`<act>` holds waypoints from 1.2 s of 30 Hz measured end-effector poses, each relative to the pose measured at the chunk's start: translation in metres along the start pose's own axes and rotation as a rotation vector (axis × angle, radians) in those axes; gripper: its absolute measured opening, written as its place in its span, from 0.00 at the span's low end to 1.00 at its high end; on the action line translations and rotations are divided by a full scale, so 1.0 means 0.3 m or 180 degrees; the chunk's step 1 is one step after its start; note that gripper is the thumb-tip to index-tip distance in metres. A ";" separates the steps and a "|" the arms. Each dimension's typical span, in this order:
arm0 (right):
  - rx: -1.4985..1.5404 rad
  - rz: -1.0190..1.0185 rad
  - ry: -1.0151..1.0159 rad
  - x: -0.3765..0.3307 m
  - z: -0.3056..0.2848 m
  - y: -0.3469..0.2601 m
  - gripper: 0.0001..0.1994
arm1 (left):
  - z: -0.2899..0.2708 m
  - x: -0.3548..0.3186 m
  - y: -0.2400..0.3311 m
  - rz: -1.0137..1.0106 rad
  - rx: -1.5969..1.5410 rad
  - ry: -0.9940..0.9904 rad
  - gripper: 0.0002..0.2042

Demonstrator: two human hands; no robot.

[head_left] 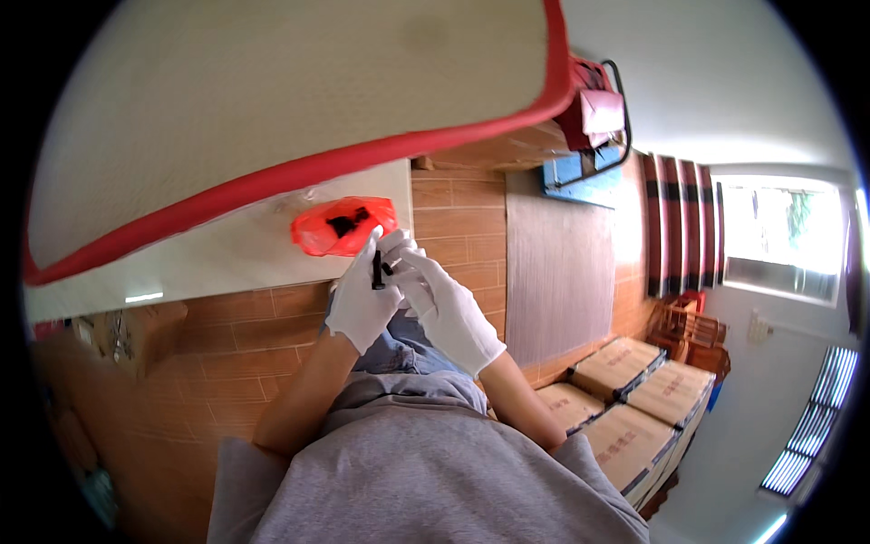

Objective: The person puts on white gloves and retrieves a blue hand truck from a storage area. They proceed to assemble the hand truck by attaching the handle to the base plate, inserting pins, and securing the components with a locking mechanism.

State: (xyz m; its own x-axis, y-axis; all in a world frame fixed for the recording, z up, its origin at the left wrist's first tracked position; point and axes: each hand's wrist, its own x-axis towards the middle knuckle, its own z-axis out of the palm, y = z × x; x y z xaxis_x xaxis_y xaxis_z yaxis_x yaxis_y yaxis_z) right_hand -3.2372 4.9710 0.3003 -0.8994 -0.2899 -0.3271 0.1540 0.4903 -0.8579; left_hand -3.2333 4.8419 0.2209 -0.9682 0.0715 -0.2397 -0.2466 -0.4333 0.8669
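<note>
Both my hands wear white gloves and meet in front of my waist. In my left hand (358, 313) is a small black part (378, 272), narrow and straight with a short crosspiece at its lower end. The fingers of my right hand (458, 322) are bent and pinch at a short dark bit beside it, partly covered by the gloves. Whether the two dark bits are one piece I cannot tell. Just beyond my left fingertips, a red plastic bag (313, 231) lies on a white tabletop (217, 258), with black pieces (347, 223) in it.
A large pale panel with red edging (299, 100) spans the upper left above the tabletop. Stacked cardboard boxes (625, 444) stand close by my right elbow. A grey mat (557, 272) lies on the wood-look floor, near a blue box (580, 177) and wooden chairs (693, 335).
</note>
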 end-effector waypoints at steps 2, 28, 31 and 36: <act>-0.0027 0.0035 0.0288 -0.052 -0.070 -0.041 0.15 | 0.028 0.034 -0.032 -0.0455 -0.1349 -0.0272 0.12; 0.0581 0.0852 0.2545 -0.532 -1.485 0.931 0.16 | 1.278 0.372 -0.635 -0.2878 -0.1076 0.0183 0.09; 0.0404 0.0753 0.2606 -0.335 -1.647 1.043 0.16 | 1.379 0.487 -0.674 -0.2883 -0.1114 0.0119 0.09; -0.0043 0.0780 0.2596 0.066 -1.883 1.158 0.17 | 1.501 0.732 -0.738 -0.2851 -0.0981 0.0478 0.10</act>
State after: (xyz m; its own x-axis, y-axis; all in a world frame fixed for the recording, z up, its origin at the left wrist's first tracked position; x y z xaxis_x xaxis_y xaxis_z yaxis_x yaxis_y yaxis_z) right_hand -3.4326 5.5998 0.2196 -0.8554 0.5061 -0.1105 0.3825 0.4733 -0.7936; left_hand -3.4102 5.3580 0.1732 -0.4047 0.3845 -0.8297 -0.8502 -0.4924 0.1865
